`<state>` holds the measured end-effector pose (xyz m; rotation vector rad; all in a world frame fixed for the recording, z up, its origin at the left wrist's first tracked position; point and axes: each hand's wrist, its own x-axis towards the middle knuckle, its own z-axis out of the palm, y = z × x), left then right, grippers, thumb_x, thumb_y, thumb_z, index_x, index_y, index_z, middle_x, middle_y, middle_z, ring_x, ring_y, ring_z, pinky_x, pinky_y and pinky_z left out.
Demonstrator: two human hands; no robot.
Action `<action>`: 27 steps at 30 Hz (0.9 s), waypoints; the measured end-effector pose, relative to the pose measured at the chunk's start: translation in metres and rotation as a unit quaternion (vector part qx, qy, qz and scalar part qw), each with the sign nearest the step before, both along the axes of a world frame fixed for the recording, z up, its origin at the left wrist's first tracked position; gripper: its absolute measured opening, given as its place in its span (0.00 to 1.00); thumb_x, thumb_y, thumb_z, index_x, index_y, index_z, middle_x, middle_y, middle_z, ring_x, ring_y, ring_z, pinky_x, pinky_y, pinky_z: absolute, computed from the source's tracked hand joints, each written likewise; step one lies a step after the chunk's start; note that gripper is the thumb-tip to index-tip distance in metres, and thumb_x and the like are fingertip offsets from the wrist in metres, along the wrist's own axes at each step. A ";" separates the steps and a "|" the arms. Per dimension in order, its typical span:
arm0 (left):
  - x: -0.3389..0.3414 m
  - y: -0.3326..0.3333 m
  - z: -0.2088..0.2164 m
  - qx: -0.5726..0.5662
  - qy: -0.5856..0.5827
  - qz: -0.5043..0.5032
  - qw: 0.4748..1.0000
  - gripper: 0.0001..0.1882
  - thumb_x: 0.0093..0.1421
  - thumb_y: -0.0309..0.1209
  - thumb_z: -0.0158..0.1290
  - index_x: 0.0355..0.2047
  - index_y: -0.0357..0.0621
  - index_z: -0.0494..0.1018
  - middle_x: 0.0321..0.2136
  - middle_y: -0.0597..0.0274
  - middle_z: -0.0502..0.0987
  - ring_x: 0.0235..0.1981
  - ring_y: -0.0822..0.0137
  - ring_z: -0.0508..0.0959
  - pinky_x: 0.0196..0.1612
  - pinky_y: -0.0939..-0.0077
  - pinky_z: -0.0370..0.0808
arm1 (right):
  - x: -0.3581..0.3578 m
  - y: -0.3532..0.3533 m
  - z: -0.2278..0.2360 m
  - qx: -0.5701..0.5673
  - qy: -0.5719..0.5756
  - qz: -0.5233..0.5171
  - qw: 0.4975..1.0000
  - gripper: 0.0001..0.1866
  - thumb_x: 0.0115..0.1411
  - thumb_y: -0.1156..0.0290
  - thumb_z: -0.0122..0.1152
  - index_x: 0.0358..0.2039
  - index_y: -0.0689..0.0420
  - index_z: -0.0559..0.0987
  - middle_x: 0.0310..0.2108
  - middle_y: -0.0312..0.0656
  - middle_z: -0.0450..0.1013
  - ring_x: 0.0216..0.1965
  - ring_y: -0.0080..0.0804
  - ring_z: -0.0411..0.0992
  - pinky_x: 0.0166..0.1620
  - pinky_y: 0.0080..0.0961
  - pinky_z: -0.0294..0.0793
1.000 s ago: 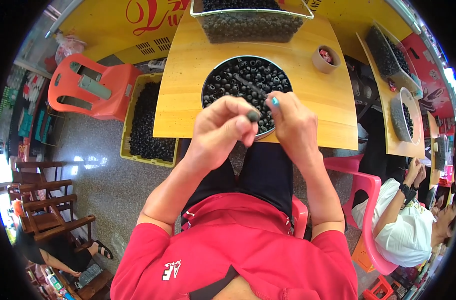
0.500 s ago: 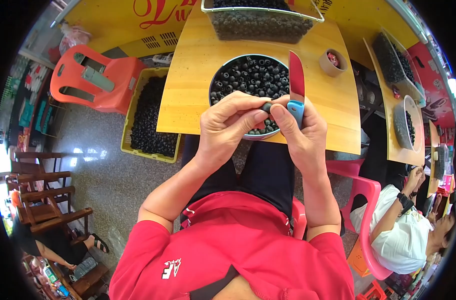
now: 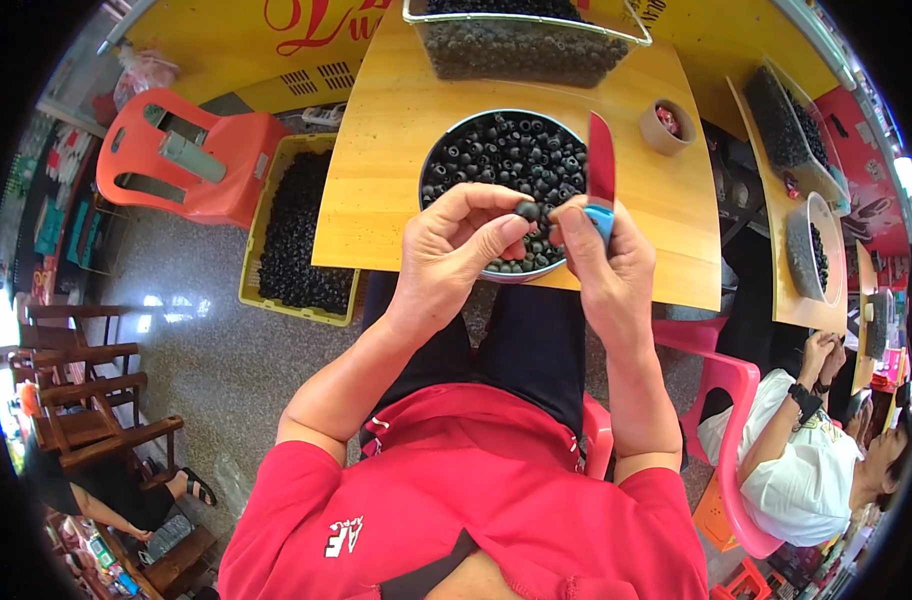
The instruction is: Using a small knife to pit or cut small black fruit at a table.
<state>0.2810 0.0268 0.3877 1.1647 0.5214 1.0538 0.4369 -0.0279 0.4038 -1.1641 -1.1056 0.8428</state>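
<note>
A small dark round fruit (image 3: 527,211) is pinched between the thumb and fingertips of my left hand (image 3: 438,258). My right hand (image 3: 612,278) grips a knife (image 3: 602,160) with a red blade and a blue handle, its blade pointing up and away from me. Whether the right thumb and forefinger pinch something small as well, I cannot make out. Both hands hover over the near part of a round bowl (image 3: 522,275) on the table, their fingertips a little apart. Many dark round fruits (image 3: 506,155) fill the bowl, several with a pale ring or hole on top.
On the wooden table (image 3: 376,190) stand a clear tub (image 3: 521,62) of dark fruits and a small round container (image 3: 668,128). A yellow crate (image 3: 248,285) of dark fruits sits on the floor beside an orange chair (image 3: 246,160). A co-worker (image 3: 791,450) sits at the right.
My fingertips have drawn apart, the right hand shifting slightly right. The knife has moved right and down a little. The fruit stays in my left fingers.
</note>
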 end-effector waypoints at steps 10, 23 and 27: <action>-0.132 0.074 -0.048 0.103 0.202 0.344 0.911 0.10 0.59 0.23 0.56 0.41 0.34 0.72 0.31 0.64 0.77 0.30 0.77 0.74 0.36 0.84 0.72 | 0.047 -0.013 -0.014 -0.064 -0.004 -0.075 0.995 0.09 0.66 0.69 0.54 0.37 0.62 0.75 0.27 0.34 0.70 0.18 0.10 0.57 0.20 0.10 0.52; -0.241 0.136 -0.148 0.122 0.402 0.458 0.783 0.23 0.55 0.28 0.59 0.51 0.37 0.70 0.45 0.52 0.75 0.37 0.66 0.79 0.43 0.73 0.75 | 0.047 -0.013 -0.022 -0.070 -0.019 -0.067 0.995 0.10 0.66 0.68 0.54 0.37 0.63 0.75 0.27 0.35 0.70 0.18 0.11 0.58 0.21 0.10 0.54; -0.154 0.111 -0.047 0.247 0.298 0.330 0.861 0.14 0.59 0.23 0.54 0.46 0.38 0.73 0.37 0.61 0.78 0.36 0.72 0.78 0.41 0.80 0.74 | 0.047 -0.015 -0.025 -0.086 -0.018 -0.072 0.994 0.09 0.65 0.69 0.54 0.36 0.62 0.76 0.26 0.33 0.70 0.18 0.09 0.57 0.21 0.10 0.53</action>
